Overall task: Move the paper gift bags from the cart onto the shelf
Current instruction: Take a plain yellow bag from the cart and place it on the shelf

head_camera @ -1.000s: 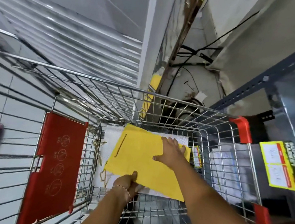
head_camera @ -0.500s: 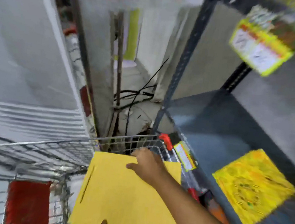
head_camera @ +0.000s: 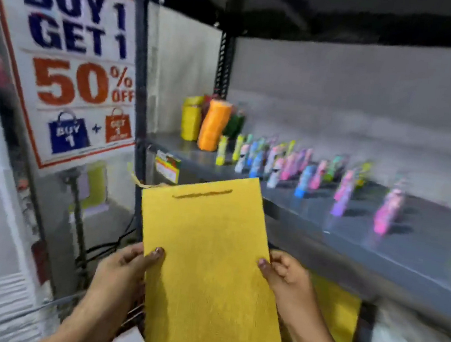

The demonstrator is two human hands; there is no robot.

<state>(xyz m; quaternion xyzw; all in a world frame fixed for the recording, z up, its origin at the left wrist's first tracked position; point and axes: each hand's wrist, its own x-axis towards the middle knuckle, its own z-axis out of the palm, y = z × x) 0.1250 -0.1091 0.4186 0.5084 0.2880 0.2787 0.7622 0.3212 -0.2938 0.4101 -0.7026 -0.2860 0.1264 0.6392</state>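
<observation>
A flat yellow paper gift bag (head_camera: 209,253) is held upright in front of me, its cord handle at the top. My left hand (head_camera: 123,269) grips its left edge and my right hand (head_camera: 285,279) grips its right edge. Behind the bag runs the dark grey metal shelf (head_camera: 379,241), with its front edge level with the bag's upper half. A thin piece of the cart's wire rim (head_camera: 63,301) shows at the lower left. More yellow bags (head_camera: 340,316) lie on the level under the shelf, behind my right wrist.
Several small colourful items (head_camera: 303,168) stand in rows on the shelf, with yellow and orange stacks (head_camera: 212,124) at its far left. A dark upright post (head_camera: 141,77) bounds the shelf's left side. A sale poster (head_camera: 70,63) hangs on the left.
The yellow bag has been lifted out of the cart and raised upright in front of the shelf. Both hands now hold its side edges. My view has swung up from the cart to the shelf.
</observation>
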